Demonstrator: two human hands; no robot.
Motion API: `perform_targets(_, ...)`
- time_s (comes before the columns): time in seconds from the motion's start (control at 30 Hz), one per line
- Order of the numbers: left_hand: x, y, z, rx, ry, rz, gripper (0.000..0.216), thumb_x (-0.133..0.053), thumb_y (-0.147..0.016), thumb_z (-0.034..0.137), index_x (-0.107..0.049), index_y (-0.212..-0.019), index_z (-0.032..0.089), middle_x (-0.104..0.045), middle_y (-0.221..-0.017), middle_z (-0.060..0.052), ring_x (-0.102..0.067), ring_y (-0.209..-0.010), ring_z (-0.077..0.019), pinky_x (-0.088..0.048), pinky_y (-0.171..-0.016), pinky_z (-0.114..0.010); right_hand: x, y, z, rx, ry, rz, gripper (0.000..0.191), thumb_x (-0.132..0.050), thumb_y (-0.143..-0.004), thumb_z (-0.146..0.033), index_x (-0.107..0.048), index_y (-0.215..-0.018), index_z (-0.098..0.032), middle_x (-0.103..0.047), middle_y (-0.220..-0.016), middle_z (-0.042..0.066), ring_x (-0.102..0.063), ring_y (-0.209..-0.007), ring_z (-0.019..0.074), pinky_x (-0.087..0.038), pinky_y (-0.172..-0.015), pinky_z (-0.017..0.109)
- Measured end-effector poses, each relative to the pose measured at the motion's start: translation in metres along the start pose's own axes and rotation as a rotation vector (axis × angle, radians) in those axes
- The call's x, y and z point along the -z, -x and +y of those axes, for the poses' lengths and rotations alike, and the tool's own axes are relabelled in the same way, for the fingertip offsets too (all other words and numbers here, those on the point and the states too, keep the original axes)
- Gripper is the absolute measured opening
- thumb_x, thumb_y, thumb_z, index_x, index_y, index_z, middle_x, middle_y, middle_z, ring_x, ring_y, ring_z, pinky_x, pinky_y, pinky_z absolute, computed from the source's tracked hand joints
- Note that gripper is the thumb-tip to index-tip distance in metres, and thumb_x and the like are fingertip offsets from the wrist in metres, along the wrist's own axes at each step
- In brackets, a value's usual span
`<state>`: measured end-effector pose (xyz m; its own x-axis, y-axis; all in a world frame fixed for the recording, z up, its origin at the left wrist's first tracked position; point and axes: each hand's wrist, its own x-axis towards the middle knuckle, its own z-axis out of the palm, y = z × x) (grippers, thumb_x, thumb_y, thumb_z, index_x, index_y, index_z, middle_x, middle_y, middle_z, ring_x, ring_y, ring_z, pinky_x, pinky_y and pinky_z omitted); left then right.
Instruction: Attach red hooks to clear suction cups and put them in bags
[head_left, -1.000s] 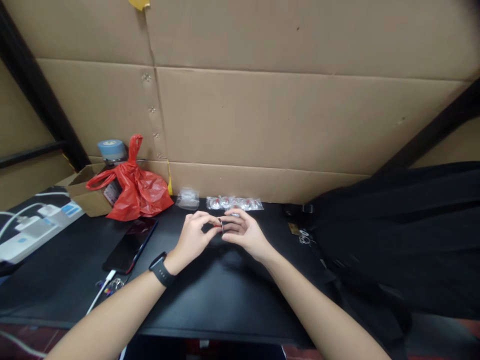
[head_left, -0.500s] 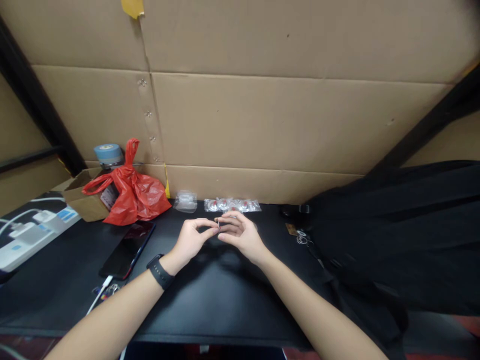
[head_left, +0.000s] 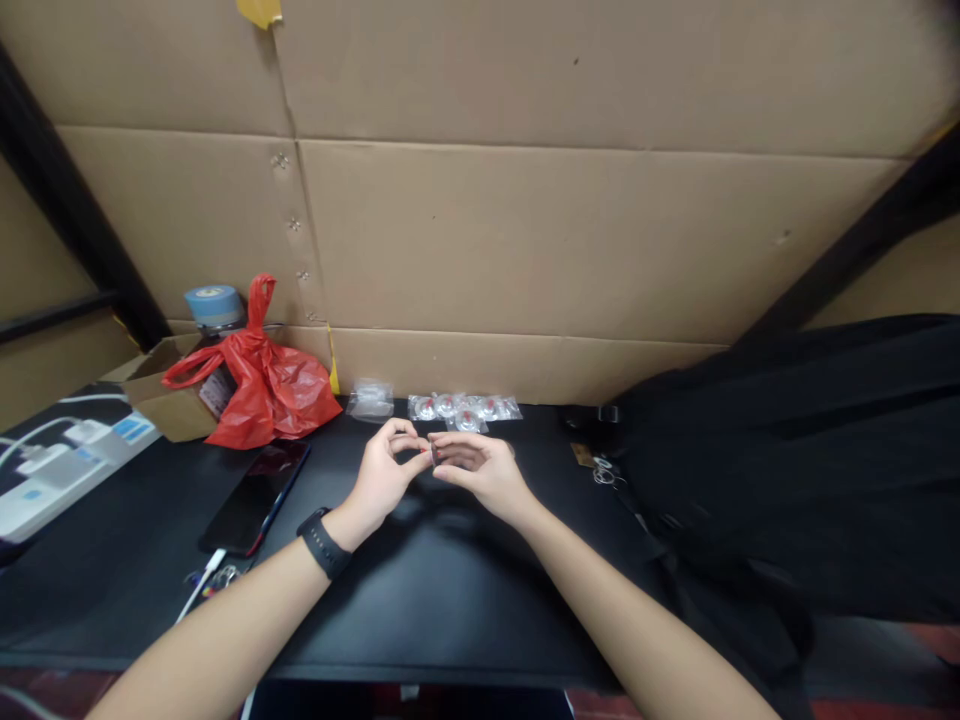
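My left hand (head_left: pixel 384 472) and my right hand (head_left: pixel 486 472) meet above the black tabletop (head_left: pixel 442 590). Between their fingertips is a small thin disc (head_left: pixel 433 454), held upright and seen nearly edge-on, with a bit of red on its left side. The left thumb and fingers pinch it from the left. From the other side, the right thumb and fingers curve around its edge. Its exact kind is too small to make out. Just behind the hands lie several round silvery pieces with red centres in clear plastic packets (head_left: pixel 466 416).
Clear plastic bags (head_left: pixel 370 399) lie left of the packets. A red plastic bag (head_left: pixel 274 385), a cardboard box (head_left: pixel 169 395), a phone (head_left: pixel 259 497) and a power strip (head_left: pixel 82 465) occupy the left. At right are a black bag (head_left: pixel 787 470) and key rings (head_left: pixel 604 472). Cardboard (head_left: pixel 487 240) walls the back.
The disc has turned slightly and moved a little left between my fingers, so some red now shows. My right fingers have come lower, uncovering more of the packets behind.
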<state>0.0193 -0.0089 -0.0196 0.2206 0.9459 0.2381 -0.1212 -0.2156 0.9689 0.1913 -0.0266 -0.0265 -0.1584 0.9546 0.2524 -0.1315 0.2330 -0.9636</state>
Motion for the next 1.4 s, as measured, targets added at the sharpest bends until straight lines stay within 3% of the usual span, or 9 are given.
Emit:
perform_targets(0.17, -0.003, 0.002, 0.001, 0.007, 0.042, 0.025, 0.037, -0.079, -0.070, 0.025, -0.048, -0.090, 0.020, -0.069, -0.079, 0.000, -0.070, -0.086, -0.0180, -0.052, -0.081, -0.028, 0.003, 0.001, -0.003, 0.015, 0.022, 0.012, 0.042, -0.091, -0.060, -0.029, -0.079, -0.099, -0.023, -0.076, -0.110, 0.008, -0.073, -0.095, 0.0249, -0.060, -0.090, 0.044)
perform_targets(0.37, -0.006, 0.004, -0.005, 0.068, 0.169, 0.065, 0.043, -0.082, -0.069, 0.029, -0.046, -0.091, 0.021, -0.071, -0.080, 0.001, -0.071, -0.079, -0.0164, -0.053, -0.079, -0.029, 0.008, 0.001, -0.008, 0.038, 0.133, -0.034, 0.020, -0.078, -0.078, -0.040, -0.081, -0.093, -0.027, -0.075, -0.112, 0.008, -0.071, -0.101, 0.0263, -0.058, -0.093, 0.047)
perform_targets(0.8, -0.013, 0.010, -0.008, 0.039, 0.180, 0.136, 0.041, -0.081, -0.070, 0.026, -0.044, -0.084, 0.021, -0.073, -0.079, 0.000, -0.072, -0.082, -0.0184, -0.053, -0.081, -0.031, 0.000, 0.000, 0.003, 0.054, 0.087, 0.088, 0.018, -0.078, -0.077, -0.040, -0.077, -0.084, -0.023, -0.076, -0.106, 0.008, -0.071, -0.095, 0.0256, -0.057, -0.091, 0.045)
perform_targets(1.0, -0.014, 0.012, -0.008, 0.007, 0.112, 0.148, 0.038, -0.079, -0.073, 0.031, -0.044, -0.084, 0.021, -0.073, -0.082, -0.002, -0.072, -0.083, -0.0202, -0.053, -0.079, -0.033, -0.006, 0.001, 0.003, 0.111, 0.207, 0.067, 0.026, -0.067, -0.086, -0.047, -0.066, -0.081, -0.021, -0.069, -0.112, 0.010, -0.064, -0.079, 0.0188, -0.056, -0.079, 0.037)
perform_targets(1.13, -0.013, 0.009, -0.010, -0.015, 0.071, 0.120, 0.036, -0.077, -0.074, 0.032, -0.046, -0.087, 0.021, -0.071, -0.081, -0.001, -0.071, -0.083, -0.0189, -0.052, -0.079, -0.030, -0.004, 0.002, 0.000, 0.193, 0.393, 0.030, 0.026, -0.056, -0.094, -0.046, -0.062, -0.084, -0.023, -0.060, -0.116, 0.011, -0.059, -0.106, 0.0243, -0.051, -0.088, 0.036)
perform_targets(1.27, -0.009, 0.007, -0.007, -0.081, -0.010, 0.022, 0.021, -0.058, -0.091, 0.036, -0.053, -0.104, 0.020, -0.068, -0.084, -0.002, -0.067, -0.081, -0.0169, -0.051, -0.082, -0.031, 0.000, 0.003, -0.003, 0.265, 0.527, -0.012, 0.023, -0.048, -0.099, -0.040, -0.058, -0.088, -0.023, -0.055, -0.120, 0.011, -0.054, -0.117, 0.0253, -0.046, -0.097, 0.039)
perform_targets(1.4, -0.004, 0.009, 0.004, -0.227, -0.400, -0.084, 0.022, -0.066, -0.084, 0.030, -0.060, -0.104, 0.021, -0.066, -0.105, -0.004, -0.062, -0.101, -0.0203, -0.046, -0.091, -0.033, -0.001, 0.006, -0.007, 0.318, 0.579, -0.054, 0.019, -0.042, -0.101, -0.034, -0.053, -0.090, -0.023, -0.052, -0.121, 0.011, -0.052, -0.117, 0.0245, -0.042, -0.101, 0.041)
